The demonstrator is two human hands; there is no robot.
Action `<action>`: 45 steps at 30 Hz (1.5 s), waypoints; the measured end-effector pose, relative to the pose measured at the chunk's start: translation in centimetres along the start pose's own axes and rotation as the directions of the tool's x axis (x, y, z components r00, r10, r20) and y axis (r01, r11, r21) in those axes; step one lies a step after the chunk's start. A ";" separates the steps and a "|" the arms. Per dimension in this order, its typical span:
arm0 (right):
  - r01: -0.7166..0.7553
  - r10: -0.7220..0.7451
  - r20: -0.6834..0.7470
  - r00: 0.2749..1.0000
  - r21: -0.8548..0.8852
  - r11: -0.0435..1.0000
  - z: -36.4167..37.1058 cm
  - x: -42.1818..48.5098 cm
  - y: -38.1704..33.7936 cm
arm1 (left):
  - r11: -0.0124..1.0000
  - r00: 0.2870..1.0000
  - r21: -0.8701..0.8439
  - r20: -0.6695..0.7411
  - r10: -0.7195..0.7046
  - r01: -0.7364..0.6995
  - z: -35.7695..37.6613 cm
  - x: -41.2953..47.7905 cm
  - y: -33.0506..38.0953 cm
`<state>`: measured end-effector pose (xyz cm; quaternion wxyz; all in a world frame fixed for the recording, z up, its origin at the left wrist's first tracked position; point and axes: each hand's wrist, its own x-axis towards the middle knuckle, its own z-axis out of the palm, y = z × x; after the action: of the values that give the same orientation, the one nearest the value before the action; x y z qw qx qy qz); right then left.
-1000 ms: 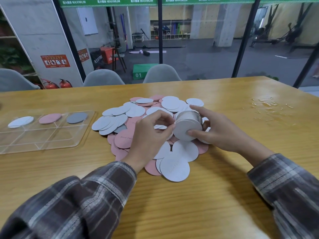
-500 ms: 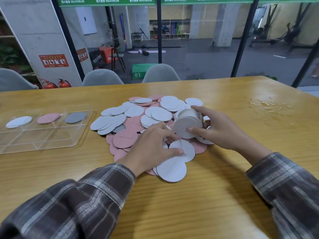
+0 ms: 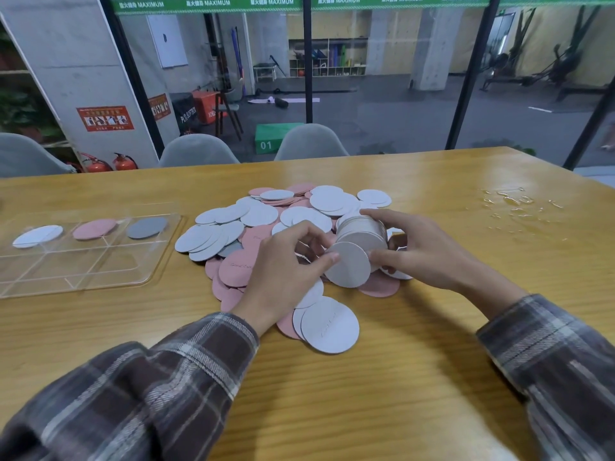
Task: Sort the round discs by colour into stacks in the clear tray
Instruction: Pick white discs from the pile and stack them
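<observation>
Step in hand, by the look: building a one-colour stack over the pile before the trip to the tray.

Counter under both hands. Wet-looking patch well beyond R hand, off to its right. Keep discs away from it.

Tray: clear, w/ dividers, well off to left of L hand. In far row, one white, one pink, one grey, each in own compartment, white farthest from the hands.

Pile: beneath & beyond both hands, mostly white & pink, a bit of grey just left of L hand.

R hand: wrapped round stack, pale discs, prob. white. Held on its side just above pile, thumb at near edge, fingers over top. Grip by the edges, firm enough to prevent fanning.

L hand: thumb tip on left edge of disc at stack's near face, fingers curled above. Looks like pinching it; far-side contact hidden.

To do it well:
- Press disc flat onto stack face, then square edges w/ thumb.
- Check colour before each add; white & pale grey hard to tell apart in this light.
- Avoid overfilling: risk of slip w/ a thick stack held sideways.
- When full, support w/ both hands, carry left, turn flat, set onto white in tray, let go slowly.
</observation>
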<state>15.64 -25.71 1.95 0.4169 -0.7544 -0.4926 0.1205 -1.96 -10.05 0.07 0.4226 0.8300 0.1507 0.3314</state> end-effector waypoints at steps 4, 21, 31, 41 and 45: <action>-0.002 0.002 0.016 1.000 0.006 1.000 0.1 -0.1 -0.2 | 1.000 1.000 0.005 -0.024 0.007 -0.007 0.2 0.0 0.0; 0.090 -0.091 0.003 0.996 -0.152 0.984 0.7 -0.1 0.3 | 0.989 0.983 0.116 0.173 0.066 -0.087 -2.4 -0.4 0.1; 0.087 -0.088 -0.039 0.995 -0.041 0.995 1.2 0.0 0.3 | 0.958 0.854 0.262 0.519 -0.034 -0.121 -4.5 -1.4 -0.4; 0.072 -0.073 -0.032 0.997 -0.033 0.997 1.4 -0.1 0.2 | 0.975 0.862 0.194 0.507 -0.008 -0.105 -4.1 -1.5 0.0; 0.066 -0.067 -0.032 0.997 -0.014 0.998 1.5 -0.2 0.2 | 0.996 0.883 0.082 0.468 -0.021 -0.020 -4.0 -1.2 0.2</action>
<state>14.82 -25.15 0.86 0.4237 -0.7421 -0.5114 0.0911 -5.52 -8.44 1.42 0.4112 0.9024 0.0583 0.1145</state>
